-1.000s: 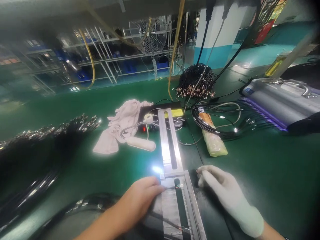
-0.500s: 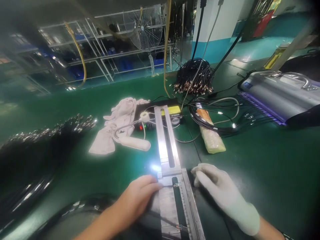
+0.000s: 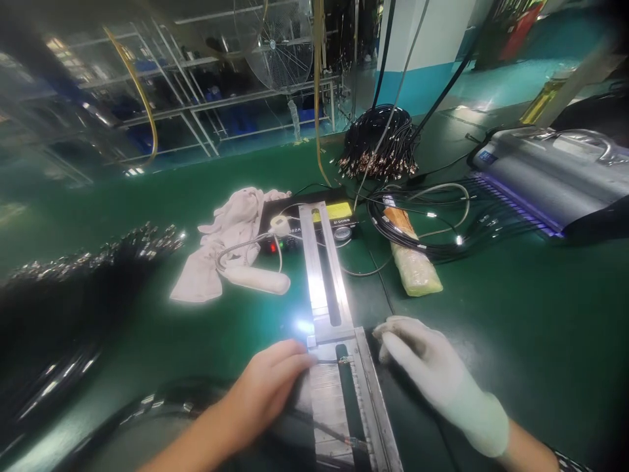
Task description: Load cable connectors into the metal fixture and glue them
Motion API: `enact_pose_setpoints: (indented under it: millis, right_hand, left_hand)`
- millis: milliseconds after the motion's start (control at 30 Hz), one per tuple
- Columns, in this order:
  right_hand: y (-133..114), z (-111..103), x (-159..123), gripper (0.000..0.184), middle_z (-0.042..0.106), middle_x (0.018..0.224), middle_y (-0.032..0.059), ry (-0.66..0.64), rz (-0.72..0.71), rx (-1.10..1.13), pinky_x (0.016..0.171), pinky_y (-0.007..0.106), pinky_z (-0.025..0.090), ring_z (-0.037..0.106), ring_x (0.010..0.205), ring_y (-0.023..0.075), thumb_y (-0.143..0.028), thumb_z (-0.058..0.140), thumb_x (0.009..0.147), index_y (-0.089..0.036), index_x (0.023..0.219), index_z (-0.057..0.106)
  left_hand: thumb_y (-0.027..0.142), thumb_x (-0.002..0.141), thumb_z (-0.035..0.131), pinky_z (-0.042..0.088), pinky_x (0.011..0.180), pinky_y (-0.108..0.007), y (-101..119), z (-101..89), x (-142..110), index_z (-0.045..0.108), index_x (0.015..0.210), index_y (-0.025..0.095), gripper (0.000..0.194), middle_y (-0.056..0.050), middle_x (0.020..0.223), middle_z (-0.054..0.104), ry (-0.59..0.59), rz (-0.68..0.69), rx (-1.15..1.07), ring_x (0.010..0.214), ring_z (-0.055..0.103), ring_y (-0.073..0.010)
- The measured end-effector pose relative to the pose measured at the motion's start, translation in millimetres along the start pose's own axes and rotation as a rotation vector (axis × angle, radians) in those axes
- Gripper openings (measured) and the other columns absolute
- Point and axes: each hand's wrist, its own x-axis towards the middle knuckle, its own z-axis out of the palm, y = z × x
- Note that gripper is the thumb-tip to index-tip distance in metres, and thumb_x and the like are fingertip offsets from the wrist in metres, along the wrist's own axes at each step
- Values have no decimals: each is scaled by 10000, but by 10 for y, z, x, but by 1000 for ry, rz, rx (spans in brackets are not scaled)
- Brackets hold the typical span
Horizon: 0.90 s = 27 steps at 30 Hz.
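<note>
Cable (image 3: 328, 361) laid across slotted fixture (image 3: 328, 396) at 6 o'clock, left hand (image 3: 268, 380) pinching it, gloved right hand (image 3: 437, 377) curled, grip indeterminable; bundled cables (image 3: 54, 321) at 9 o'clock lie off the fixture

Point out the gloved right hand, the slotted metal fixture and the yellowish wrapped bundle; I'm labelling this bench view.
Gloved right hand (image 3: 439, 370): head view, back of the glove.
Slotted metal fixture (image 3: 311, 272): head view, left rail.
Yellowish wrapped bundle (image 3: 417, 272): head view, wrapped lower part.
</note>
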Motion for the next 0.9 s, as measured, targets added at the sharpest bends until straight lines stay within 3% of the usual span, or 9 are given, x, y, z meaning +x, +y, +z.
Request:
enact_pose_setpoints:
  millis: [233, 400, 567, 800, 900]
  right_hand:
    - [-13, -15, 8, 396, 704, 753, 44, -19, 22, 1, 832, 394, 527, 656, 818, 255, -467, 490, 939, -243, 641, 622]
    - [5, -9, 10, 403, 687, 732, 31, -19, 17, -2, 821, 376, 519, 655, 803, 244, -455, 486, 931, -242, 612, 611]
    - [64, 10, -24, 391, 682, 733, 30, -9, 16, 9, 816, 368, 499, 648, 851, 248, -438, 483, 943, -240, 640, 630]
    - [23, -3, -8, 413, 678, 730, 34, -6, -2, 4, 801, 365, 504, 650, 814, 244, -458, 483, 942, -239, 617, 614]
    - [16, -14, -4, 411, 667, 731, 30, -15, -7, -4, 782, 357, 507, 644, 790, 235, -454, 481, 946, -237, 623, 613]
  left_hand:
    - [47, 958, 377, 517, 818, -244, 49, -6, -52, 554, 1233, 208, 364, -88, 1043, 662, 31, 37, 121, 903, 641, -170]
    - [54, 986, 400, 486, 791, -209, 18, 96, -62, 584, 1127, 226, 289, -39, 976, 619, 29, -148, -184, 881, 604, -132]
    - [98, 1004, 431, 472, 803, -213, -10, 148, -86, 616, 1068, 229, 236, -25, 963, 609, 56, -233, -289, 890, 596, -128]
    - [65, 988, 377, 469, 755, -231, 130, 13, -11, 579, 1153, 205, 296, -54, 965, 607, -35, -149, -113, 854, 577, -147]
    - [77, 1000, 383, 466, 760, -224, 115, 39, -8, 581, 1114, 219, 269, -42, 962, 601, -7, -196, -180, 859, 578, -138]
